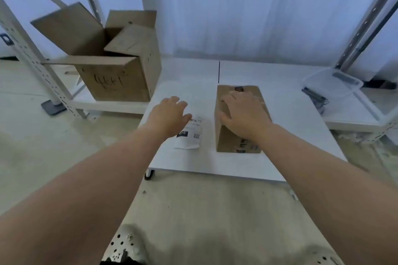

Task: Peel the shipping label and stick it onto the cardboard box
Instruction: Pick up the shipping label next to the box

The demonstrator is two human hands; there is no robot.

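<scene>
The cardboard box (227, 141) sits closed on the white table (290, 114), and the label is not on it yet, so this looks like the very start: reaching for the label before any peeling. The right hand (243, 114) lies flat on the box's top, fingers released and spread, thumb at its left edge, seemingly steadying it. Left of the box, the left hand (170, 114) reaches out with straight, splayed fingers above the far end of the shipping label (190, 137); whether it touches the paper I cannot tell. The label lies flat on the table just left of the box. Next, I judge, a corner must be pinched up and the sticker parted from its backing, probably needing both hands.

The table is smooth, matte and hard. Far left of the box, an open carton (116, 79) of rough brown board stands with its flaps up. The box itself is plain brown board, oblong. Right of it is a clear plastic tub (331, 84), rounded at the corners. The label is thin white paper with black print.
</scene>
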